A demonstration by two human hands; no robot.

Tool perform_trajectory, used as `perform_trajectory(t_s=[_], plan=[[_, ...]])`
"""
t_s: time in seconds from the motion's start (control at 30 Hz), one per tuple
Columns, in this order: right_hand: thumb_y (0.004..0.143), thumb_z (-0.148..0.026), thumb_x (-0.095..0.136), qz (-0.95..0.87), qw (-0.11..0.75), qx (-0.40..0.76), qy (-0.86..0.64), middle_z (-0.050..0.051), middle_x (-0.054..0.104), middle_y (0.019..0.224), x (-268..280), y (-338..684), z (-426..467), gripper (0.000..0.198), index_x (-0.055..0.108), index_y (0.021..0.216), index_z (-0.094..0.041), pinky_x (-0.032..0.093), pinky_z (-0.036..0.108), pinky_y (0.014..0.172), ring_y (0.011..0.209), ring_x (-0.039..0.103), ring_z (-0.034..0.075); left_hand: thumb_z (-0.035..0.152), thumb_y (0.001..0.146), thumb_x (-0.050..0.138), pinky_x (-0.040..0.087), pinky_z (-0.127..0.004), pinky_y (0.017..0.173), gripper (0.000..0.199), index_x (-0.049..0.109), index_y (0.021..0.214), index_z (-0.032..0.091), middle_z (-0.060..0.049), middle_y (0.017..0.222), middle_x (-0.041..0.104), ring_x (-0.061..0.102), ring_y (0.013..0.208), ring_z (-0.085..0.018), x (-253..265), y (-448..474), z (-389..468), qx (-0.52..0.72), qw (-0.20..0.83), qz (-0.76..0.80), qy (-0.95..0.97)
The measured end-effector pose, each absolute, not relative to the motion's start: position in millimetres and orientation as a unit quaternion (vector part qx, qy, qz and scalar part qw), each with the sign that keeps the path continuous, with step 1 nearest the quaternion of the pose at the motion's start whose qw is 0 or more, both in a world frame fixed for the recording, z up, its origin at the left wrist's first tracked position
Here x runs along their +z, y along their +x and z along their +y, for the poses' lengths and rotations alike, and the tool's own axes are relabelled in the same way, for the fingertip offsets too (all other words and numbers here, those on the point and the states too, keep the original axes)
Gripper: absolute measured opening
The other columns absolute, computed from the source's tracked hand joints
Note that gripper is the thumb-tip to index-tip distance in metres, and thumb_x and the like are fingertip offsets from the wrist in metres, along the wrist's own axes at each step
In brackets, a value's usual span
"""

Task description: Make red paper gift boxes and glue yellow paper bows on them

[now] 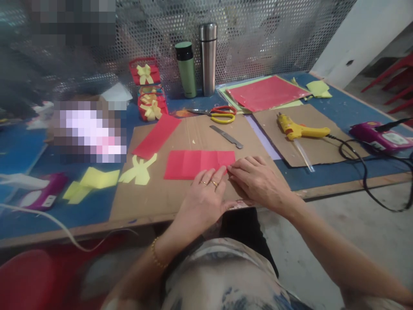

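A creased red paper strip [183, 165] lies on the brown cardboard [155, 198] in front of me, with several upright fold lines across it. My left hand [208, 189] presses its curled fingers on the strip's lower right part, rings on two of them. At the right end, my right hand [258, 181] has its fingers closed on the strip's edge, close to the left fingertips. What lies under both hands is hidden. A second red paper strip [156, 135] rests slanted at the back left. Beside it is a yellow paper bow [139, 170]. A grey blade [226, 137] lies behind the hands.
Red-and-yellow scissors [222, 114] lie behind the blade. A yellow glue gun [300, 129] rests on cardboard at right, its cord trailing to a purple device [382, 137]. A green tumbler [186, 71] and steel flask [208, 60] stand at the back, near stacked red sheets [269, 92].
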State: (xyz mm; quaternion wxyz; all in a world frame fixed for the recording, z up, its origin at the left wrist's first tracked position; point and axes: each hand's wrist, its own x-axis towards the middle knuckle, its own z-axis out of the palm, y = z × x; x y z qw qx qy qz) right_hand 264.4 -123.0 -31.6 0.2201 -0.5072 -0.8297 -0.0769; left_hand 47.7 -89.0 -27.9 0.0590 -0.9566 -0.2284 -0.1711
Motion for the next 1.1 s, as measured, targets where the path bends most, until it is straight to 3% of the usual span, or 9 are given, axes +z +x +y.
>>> perform_trajectory(t_s=[0.23,0.5,0.83,1.1], plan=[[0.106,-0.026,0.048,-0.826,0.232,-0.078,-0.508,0.009,0.071,0.098,-29.3,266.0,-123.6,0.023,0.071,0.104,-0.021,0.039,0.038,0.081,0.088,0.058,0.022,0.052,0.105,0.053,0.042,-0.055,0.116,0.058,0.061,0.139,0.006,-0.019,0.152,0.060,0.059,0.135,-0.035,-25.5,49.4,-90.2,-0.149,0.068,-0.242,-0.956],[0.107,-0.026,0.047,-0.800,0.266,-0.072,-0.532,0.014,0.072,0.107,-34.4,266.7,-127.0,0.027,0.069,0.119,-0.017,0.044,0.040,0.078,0.092,0.059,0.025,0.051,0.102,0.059,0.043,-0.057,0.117,0.052,0.064,0.131,0.008,-0.024,0.152,0.058,0.056,0.141,-0.037,-23.1,49.5,-90.1,-0.142,0.049,-0.250,-0.957],[0.106,-0.024,0.047,-0.791,0.235,-0.106,-0.555,0.014,0.070,0.105,-34.4,263.2,-125.9,0.026,0.072,0.105,-0.017,0.042,0.041,0.078,0.091,0.058,0.025,0.052,0.105,0.051,0.042,-0.057,0.117,0.054,0.063,0.127,0.004,-0.024,0.146,0.063,0.059,0.137,-0.036,-27.6,51.6,-90.0,-0.177,0.054,-0.251,-0.950],[0.106,-0.020,0.047,-0.772,0.287,-0.140,-0.550,0.012,0.071,0.103,-37.9,270.0,-127.3,0.023,0.068,0.113,-0.018,0.042,0.040,0.079,0.092,0.058,0.025,0.054,0.104,0.052,0.042,-0.056,0.117,0.056,0.064,0.129,0.005,-0.024,0.146,0.063,0.060,0.136,-0.036,-29.6,51.0,-89.2,-0.179,0.060,-0.250,-0.950]])
